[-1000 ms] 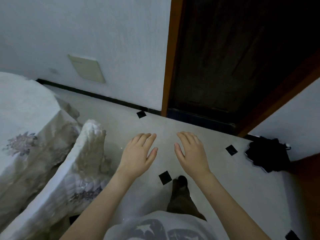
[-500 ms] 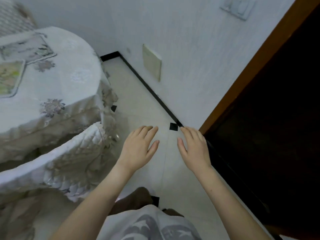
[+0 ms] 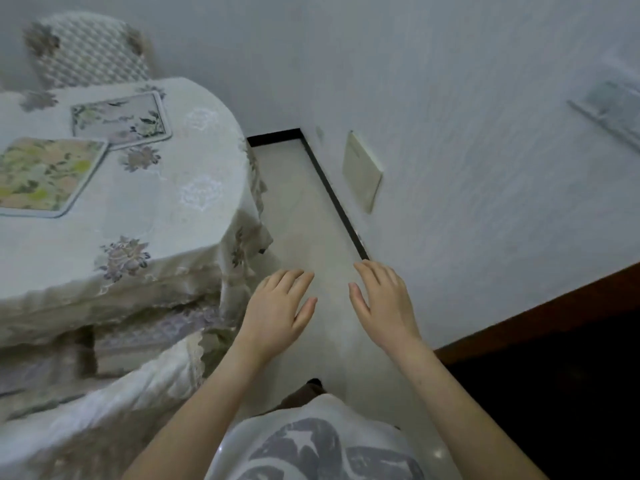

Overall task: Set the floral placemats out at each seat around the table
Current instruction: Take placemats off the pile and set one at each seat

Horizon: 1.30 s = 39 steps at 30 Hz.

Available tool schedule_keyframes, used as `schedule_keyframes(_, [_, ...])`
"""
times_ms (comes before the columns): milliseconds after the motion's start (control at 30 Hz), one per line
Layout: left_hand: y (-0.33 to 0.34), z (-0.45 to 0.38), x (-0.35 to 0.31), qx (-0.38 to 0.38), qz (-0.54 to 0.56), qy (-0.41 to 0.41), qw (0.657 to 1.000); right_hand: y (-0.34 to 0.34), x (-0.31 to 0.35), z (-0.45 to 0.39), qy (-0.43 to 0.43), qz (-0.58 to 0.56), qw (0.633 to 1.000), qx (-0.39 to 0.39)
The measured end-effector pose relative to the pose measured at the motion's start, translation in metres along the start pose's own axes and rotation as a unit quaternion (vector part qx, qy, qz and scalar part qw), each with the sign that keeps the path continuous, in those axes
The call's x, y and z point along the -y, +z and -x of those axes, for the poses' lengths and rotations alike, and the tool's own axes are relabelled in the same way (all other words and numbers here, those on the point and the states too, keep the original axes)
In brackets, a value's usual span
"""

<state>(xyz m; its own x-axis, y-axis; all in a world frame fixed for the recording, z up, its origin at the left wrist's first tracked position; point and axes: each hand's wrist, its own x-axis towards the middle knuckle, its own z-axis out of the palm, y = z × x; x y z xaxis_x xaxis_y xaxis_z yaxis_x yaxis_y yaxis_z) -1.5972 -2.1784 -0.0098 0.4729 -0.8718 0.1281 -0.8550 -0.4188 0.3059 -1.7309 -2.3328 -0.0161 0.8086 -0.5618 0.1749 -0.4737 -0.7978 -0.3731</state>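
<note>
Two floral placemats lie on the round table (image 3: 194, 237), which wears a white embroidered cloth. The nearer placemat (image 3: 45, 174) shows pink and green flowers and is cut off by the left edge. The farther placemat (image 3: 121, 119) is pale with grey-green flowers and overlaps its corner. My left hand (image 3: 277, 310) and my right hand (image 3: 384, 303) hover palm-down over the floor to the right of the table, fingers apart, holding nothing.
A covered chair (image 3: 114, 403) stands at the table's near side and another chair back (image 3: 86, 53) at the far side. A narrow strip of tiled floor (image 3: 304, 209) runs between table and white wall (image 3: 485, 150). A dark doorway (image 3: 554, 375) lies at the right.
The view has swung left and up: the table top and both placemats have come into sight, and the door has slid off to the right. Both hands stay open and empty.
</note>
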Motion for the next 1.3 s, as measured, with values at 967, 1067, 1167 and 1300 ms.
schedule_keyframes(967, [-0.025, -0.363, 0.158, -0.167, -0.036, -0.414, 0.894, 0.081, 0.003, -0.551, -0.411, -0.106, 0.894, 0.143])
schedule_keyframes(1067, [-0.025, -0.378, 0.183, -0.171, -0.036, -0.447, 0.877, 0.102, 0.022, -0.585, -0.437, -0.115, 0.878, 0.159])
schedule_keyframes(1167, [-0.021, -0.389, 0.211, -0.169, -0.033, -0.477, 0.862, 0.131, 0.041, -0.612, -0.458, -0.113, 0.863, 0.183])
schedule_keyframes(1300, [-0.015, -0.404, 0.259, -0.161, -0.038, -0.506, 0.846, 0.17, 0.071, -0.649, -0.484, -0.1, 0.842, 0.216])
